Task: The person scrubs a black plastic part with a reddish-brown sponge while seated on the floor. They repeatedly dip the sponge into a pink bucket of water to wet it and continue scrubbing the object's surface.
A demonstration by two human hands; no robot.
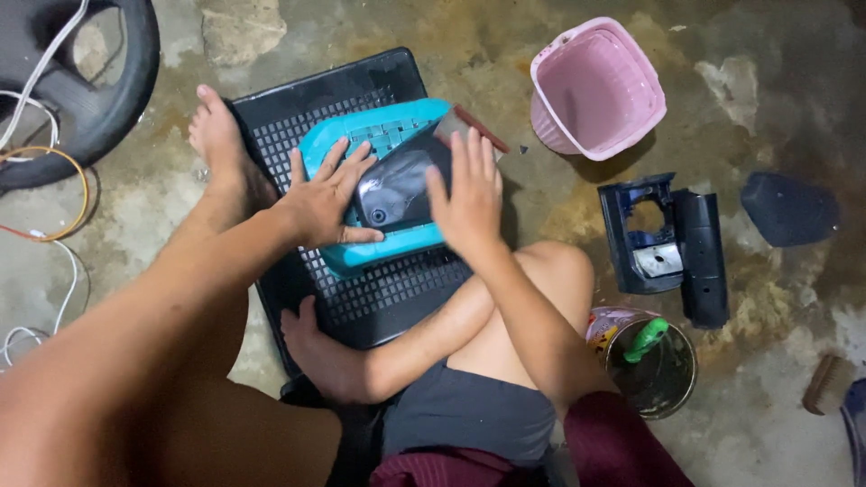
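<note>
A shiny black curved plastic part (397, 188) lies on an overturned teal plastic stool (388, 135), which rests on a black perforated crate lid (379, 298) on the floor. My left hand (325, 198) lies flat, fingers spread, on the left edge of the black part and the teal stool. My right hand (469, 194) presses palm-down on the right side of the black part. Neither hand grips anything. My bare feet rest on the lid's left and near edges.
A pink plastic basket (597, 88) stands at the back right. Dark blue housing parts (667, 243) and a dark cover (789, 209) lie on the right. A small pot with a green-handled tool (651, 361) sits by my knee. A tyre and wires (81, 81) are at left.
</note>
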